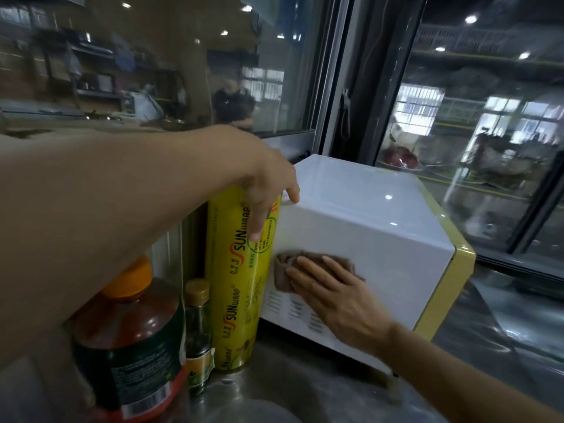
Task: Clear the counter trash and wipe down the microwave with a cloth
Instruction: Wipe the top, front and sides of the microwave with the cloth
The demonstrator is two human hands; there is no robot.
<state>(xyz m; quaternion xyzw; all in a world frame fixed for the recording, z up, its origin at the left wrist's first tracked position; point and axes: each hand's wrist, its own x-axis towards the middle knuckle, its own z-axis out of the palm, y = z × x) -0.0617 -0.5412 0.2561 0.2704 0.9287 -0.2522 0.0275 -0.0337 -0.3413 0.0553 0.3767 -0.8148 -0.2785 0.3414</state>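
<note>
The right hand (332,296) lies flat, fingers straight and slightly spread, pressing a crumpled brown cloth (290,267) against the white side panel of the microwave, just above the rows of small vent slots. The cloth bunches out past the fingertips toward the rear edge of that panel.

The left hand (265,184) reaches in from the left over the top rear corner of the white box-shaped microwave with a pale yellow front frame (366,227). Its fingers curl over the top end of a tall yellow roll of cling wrap printed "SUNwrap" (238,288), with one finger stretched down the roll's face and another touching the microwave's top edge. The roll stands upright, just beside the microwave's rear edge and seemingly touching it.

The microwave sits on a grey stainless-steel worktop (305,389), its yellow front turned to the right, and its glossy top shows reflected light spots.

To the left of the roll stands a small dark glass bottle with a gold cap and a yellow label (198,337), and nearer the camera a large bottle of dark reddish liquid with an orange cap and a green label (131,337), partly covered by the left forearm.

Behind everything are dark glass panes in metal frames (341,87), full of reflections of ceiling lights and a room.
</note>
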